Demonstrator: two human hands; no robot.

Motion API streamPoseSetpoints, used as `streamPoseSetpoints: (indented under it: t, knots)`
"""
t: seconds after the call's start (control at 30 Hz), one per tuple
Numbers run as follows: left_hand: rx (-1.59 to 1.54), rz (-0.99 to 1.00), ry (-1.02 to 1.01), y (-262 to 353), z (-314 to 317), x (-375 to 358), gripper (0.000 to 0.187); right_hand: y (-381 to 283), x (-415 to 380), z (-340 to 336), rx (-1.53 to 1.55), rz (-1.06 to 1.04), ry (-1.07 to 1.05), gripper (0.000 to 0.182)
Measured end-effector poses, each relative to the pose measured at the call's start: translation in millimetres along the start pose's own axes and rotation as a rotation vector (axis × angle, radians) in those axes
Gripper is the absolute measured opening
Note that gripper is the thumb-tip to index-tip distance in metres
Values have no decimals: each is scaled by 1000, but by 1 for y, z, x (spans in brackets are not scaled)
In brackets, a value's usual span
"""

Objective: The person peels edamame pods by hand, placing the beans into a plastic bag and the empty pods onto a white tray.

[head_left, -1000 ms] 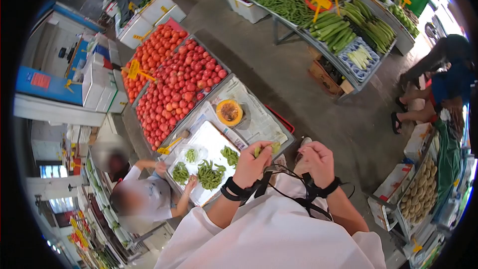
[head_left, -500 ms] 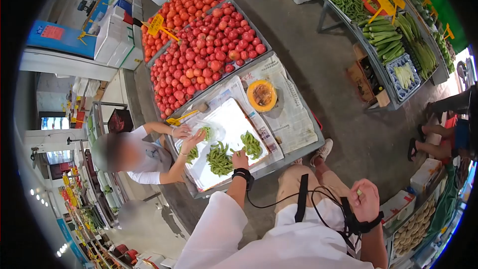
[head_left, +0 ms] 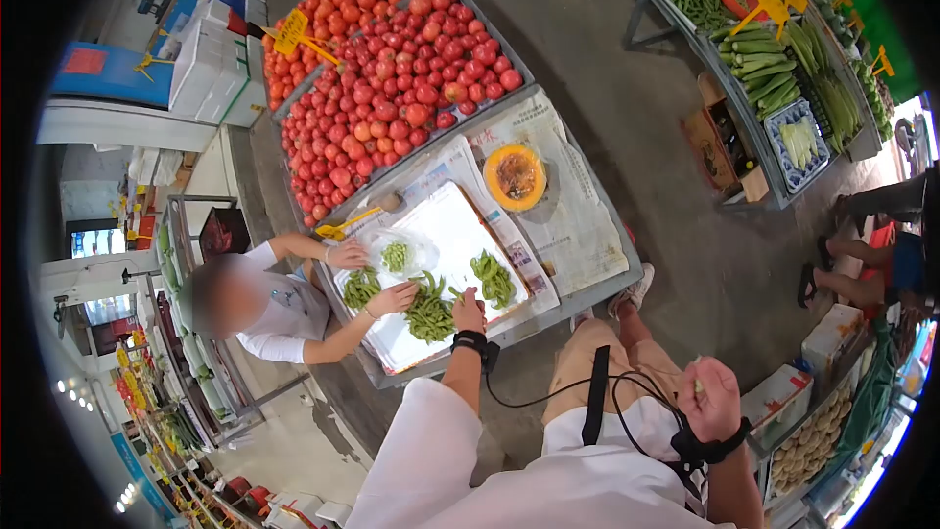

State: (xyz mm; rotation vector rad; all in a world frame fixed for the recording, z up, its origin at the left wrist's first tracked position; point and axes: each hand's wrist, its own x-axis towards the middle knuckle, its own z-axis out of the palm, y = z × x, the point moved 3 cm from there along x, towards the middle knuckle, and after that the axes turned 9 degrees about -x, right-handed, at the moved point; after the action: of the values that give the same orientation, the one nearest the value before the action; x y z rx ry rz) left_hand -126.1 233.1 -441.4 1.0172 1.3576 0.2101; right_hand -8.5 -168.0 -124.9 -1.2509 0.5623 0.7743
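My left hand (head_left: 469,312) is over a white board (head_left: 452,220), its fingers pinched around what looks like a green bean pod. It is between a large pile of green bean pods (head_left: 429,313) and a smaller pod pile (head_left: 492,279). My right hand (head_left: 713,397) is raised off the table at the right, fingers curled around something small and pale green, apparently shelled beans. A clear plastic bag (head_left: 419,253) with shelled green beans (head_left: 395,256) lies on the board. Across from me, another person's hand (head_left: 392,300) touches the large pile; their other hand (head_left: 347,255) is by the bag.
A cut pumpkin (head_left: 515,177) sits on newspaper (head_left: 578,235) covering the table. Beyond are trays of red tomatoes (head_left: 392,88) with a yellow price sign (head_left: 292,32). A vegetable stand (head_left: 774,88) is at the right. A third pod pile (head_left: 360,287) lies near the other person.
The other person's nearer hand has moved from the bag down to the large pod pile. My left hand has shifted slightly; my right fingers have curled in more.
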Motion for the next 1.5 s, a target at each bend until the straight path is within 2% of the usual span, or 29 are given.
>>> streamPoseSetpoints:
  t: [0.07,0.17,0.27,0.37,0.43,0.5,0.57,0.7,0.8,0.9,0.93,1.03,1.07,1.17,1.3,1.4,1.5]
  knots:
    - [-48,-63,-243,47,15,-49,30,-13,-7,21,38,12,-66,16]
    - [-27,-154,-540,128,57,-149,32,-16,-12,31,1,5,-272,14]
    - [130,-88,-886,184,95,-241,40,-28,-18,51,-49,-6,-366,11]
    - [189,-51,-1130,217,122,-319,42,-43,-24,66,-258,-124,-394,15]
    - [199,-17,-1310,223,136,-354,47,-54,-31,73,-297,-253,-313,17]
    - [183,-99,-1376,219,145,-376,48,-60,-38,72,-312,-330,-278,18]
    - [186,-103,-1349,214,152,-394,47,-61,-42,68,-304,-366,-300,19]
    - [187,-126,-1398,199,158,-394,49,-69,-53,57,-607,-605,-231,22]
    - [244,-180,-1345,197,164,-400,47,-69,-58,47,-645,-668,-172,19]
    - [260,-153,-1282,201,174,-409,39,-63,-61,36,-334,-418,-145,15]
    - [259,-131,-1262,202,177,-412,36,-57,-57,27,-275,-385,-98,12]
    - [288,-75,-1377,193,185,-408,29,-60,-62,13,135,-290,-128,11]
    - [251,-50,-1402,192,186,-413,20,-61,-64,13,214,-328,-117,9]
    - [354,136,-1430,197,192,-434,14,-61,-70,4,184,-340,-46,8]
    - [211,-49,-1363,185,198,-427,12,-67,-82,-1,198,-350,-12,11]
    - [248,-4,-1352,187,202,-435,10,-57,-80,-4,179,-393,31,12]
    - [214,130,-1373,188,205,-446,9,-56,-79,-4,193,-400,87,9]
